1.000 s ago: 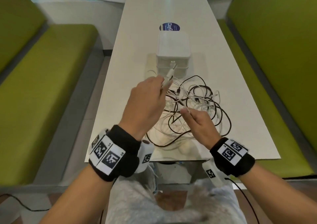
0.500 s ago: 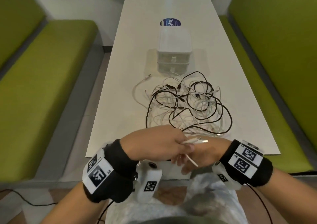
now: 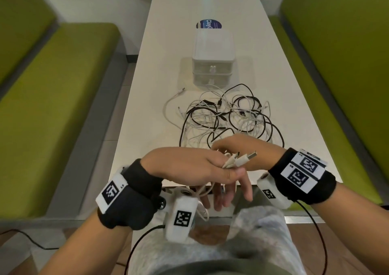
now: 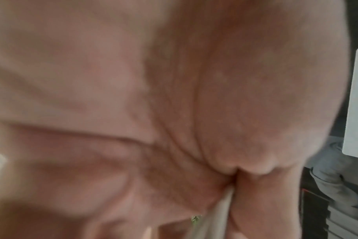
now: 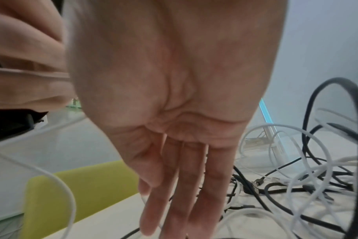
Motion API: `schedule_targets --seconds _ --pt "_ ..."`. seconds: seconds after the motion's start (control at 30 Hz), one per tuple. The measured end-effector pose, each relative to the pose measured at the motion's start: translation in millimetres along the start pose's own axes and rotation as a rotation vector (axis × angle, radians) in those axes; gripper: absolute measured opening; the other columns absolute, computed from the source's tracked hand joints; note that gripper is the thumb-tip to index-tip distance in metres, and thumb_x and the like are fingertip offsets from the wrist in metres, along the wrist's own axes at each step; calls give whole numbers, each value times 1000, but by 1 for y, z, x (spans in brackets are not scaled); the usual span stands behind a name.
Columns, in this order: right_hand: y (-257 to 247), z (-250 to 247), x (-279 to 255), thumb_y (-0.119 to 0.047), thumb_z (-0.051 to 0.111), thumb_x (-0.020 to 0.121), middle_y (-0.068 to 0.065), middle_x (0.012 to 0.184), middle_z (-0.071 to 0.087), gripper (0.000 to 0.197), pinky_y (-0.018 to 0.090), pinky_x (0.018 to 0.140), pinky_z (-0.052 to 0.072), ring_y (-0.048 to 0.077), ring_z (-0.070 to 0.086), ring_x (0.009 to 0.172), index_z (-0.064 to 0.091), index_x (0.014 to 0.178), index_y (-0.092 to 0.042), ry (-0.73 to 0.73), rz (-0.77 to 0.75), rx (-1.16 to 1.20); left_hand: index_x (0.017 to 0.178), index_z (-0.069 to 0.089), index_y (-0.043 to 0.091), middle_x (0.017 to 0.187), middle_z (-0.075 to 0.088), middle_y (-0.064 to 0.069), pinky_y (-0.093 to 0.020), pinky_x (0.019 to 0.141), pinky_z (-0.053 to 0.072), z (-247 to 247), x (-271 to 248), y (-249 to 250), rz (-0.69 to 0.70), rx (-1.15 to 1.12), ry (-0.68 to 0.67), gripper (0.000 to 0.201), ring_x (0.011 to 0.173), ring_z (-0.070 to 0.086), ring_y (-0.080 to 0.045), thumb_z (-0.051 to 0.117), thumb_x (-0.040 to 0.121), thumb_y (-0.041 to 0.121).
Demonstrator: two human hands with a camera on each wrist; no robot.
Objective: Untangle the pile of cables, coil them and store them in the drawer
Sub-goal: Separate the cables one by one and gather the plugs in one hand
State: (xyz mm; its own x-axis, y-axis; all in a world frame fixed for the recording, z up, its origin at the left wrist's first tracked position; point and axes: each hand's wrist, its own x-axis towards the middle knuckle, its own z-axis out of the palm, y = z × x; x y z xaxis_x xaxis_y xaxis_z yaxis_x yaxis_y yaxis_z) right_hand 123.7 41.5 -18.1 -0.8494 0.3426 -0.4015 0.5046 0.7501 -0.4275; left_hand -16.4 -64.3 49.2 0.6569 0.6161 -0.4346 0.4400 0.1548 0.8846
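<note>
My left hand (image 3: 189,165) is at the table's near edge and pinches a gathered white cable (image 3: 242,160). The cable's USB plugs stick out to the right, and its loops hang below the hand. In the left wrist view the white cable (image 4: 221,210) runs between thumb and palm of my left hand (image 4: 174,97). My right hand (image 3: 242,146) lies just behind the left with straight fingers (image 5: 174,186) and holds nothing. The tangled pile of black and white cables (image 3: 227,118) lies mid-table. Behind it stands the white drawer box (image 3: 212,64), both drawers closed.
The long white table (image 3: 147,106) runs away from me between two green benches (image 3: 52,106). A round blue sticker (image 3: 208,24) lies behind the drawer box. A loose white cable end (image 3: 179,92) trails left of the pile.
Both hands drew back from the pile to the near edge with the white cable. The left hand now holds it gathered. The right hand has let go and lies behind the left, fingers straight.
</note>
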Motion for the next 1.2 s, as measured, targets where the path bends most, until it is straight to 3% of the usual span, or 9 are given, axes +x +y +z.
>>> schedule_targets --seconds 0.13,0.23,0.37,0.5,0.63,0.77,0.93,1.1,1.2 --pt "-8 -7 -9 -18 66 79 -12 93 66 26 44 81 57 18 67 89 61 97 -37 -163 -11 241 120 62 12 98 69 -13 -48 90 49 0 -3 6 42 55 -8 44 93 64 -19 27 105 35" --pt "-17 -8 -18 -36 62 62 -11 85 70 15 57 84 54 37 68 93 66 74 -43 -427 -69 463 119 62 13 99 69 -14 -39 75 51 -3 -5 9 16 38 46 45 86 66 -25 27 105 37" --pt "-17 -6 -20 -25 53 90 -3 90 72 23 53 81 52 57 59 102 66 110 -24 -576 37 687 115 62 12 97 71 -16 -41 69 50 -9 -12 9 -12 -27 113 46 88 65 -41 29 103 42" --pt "-16 2 -20 2 46 93 -5 99 74 41 30 73 56 24 72 93 67 113 -27 -596 28 399 106 62 16 90 75 -8 -38 73 53 -13 -19 7 -71 -35 296 52 83 67 -23 24 100 51" --pt "-13 -1 -14 3 39 90 -6 92 70 46 24 73 51 18 70 78 66 112 -28 -384 111 117 98 61 12 88 77 -5 -32 80 50 -15 -20 5 -55 -18 388 54 86 65 -4 21 101 49" --pt "-8 -7 -9 -6 47 91 -13 86 67 41 30 72 56 13 69 74 55 80 -44 -153 93 145 93 60 1 77 75 -6 -42 90 52 -14 -18 2 2 -66 375 60 91 70 -16 24 98 49" --pt "-12 -4 -2 -30 62 90 -17 91 66 5 33 83 54 6 63 88 64 89 -35 -13 22 205 86 57 3 56 61 -6 -25 65 50 -14 -7 -2 64 -102 431 52 63 66 -26 26 102 43" --pt "-26 -11 -8 -6 62 90 -10 94 61 25 14 74 46 0 54 81 62 113 -16 -63 -61 423 79 57 11 53 43 1 -46 57 43 -17 8 -12 136 -152 555 49 54 51 -25 30 104 42" --pt "-27 -10 -6 -13 66 89 -14 98 64 30 6 72 45 -8 60 79 57 108 -34 -146 -103 444 75 52 9 54 30 2 -32 48 37 -19 19 -13 160 -237 675 48 48 33 -17 33 103 42"
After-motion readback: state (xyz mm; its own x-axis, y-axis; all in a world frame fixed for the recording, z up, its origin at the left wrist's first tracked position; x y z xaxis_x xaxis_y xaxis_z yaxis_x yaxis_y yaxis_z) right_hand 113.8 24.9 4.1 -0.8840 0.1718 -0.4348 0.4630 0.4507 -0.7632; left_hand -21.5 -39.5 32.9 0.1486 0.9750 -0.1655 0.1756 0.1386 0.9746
